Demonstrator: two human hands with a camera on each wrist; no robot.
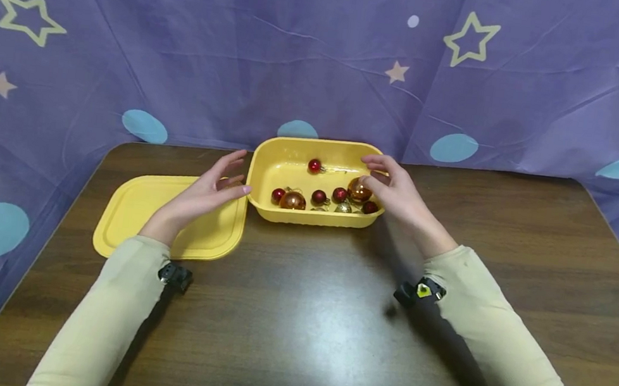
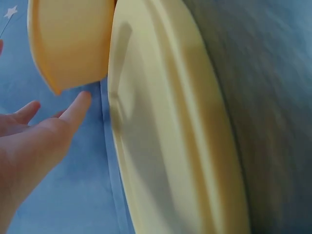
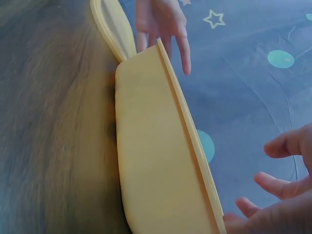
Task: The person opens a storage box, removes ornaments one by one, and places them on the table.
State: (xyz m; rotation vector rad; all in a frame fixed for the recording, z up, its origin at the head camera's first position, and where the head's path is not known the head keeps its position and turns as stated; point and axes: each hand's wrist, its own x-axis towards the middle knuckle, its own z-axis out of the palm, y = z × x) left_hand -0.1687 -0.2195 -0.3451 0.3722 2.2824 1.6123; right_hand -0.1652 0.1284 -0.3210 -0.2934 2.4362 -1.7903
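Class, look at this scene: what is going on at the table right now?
A person sits at a wooden table with both hands at an open yellow container of small baubles. The left hand hovers open by its left end, above the yellow lid. The right hand reaches over the right rim, fingers at an orange bauble.

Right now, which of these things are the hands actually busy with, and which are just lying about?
In use:
- yellow tub, open, between both hands
- large copper bauble, at the right hand fingertips
- left hand, open beside the tub's left end

Lying about:
- yellow lid, flat on the table
- small red baubles in the tub
- starry purple backdrop
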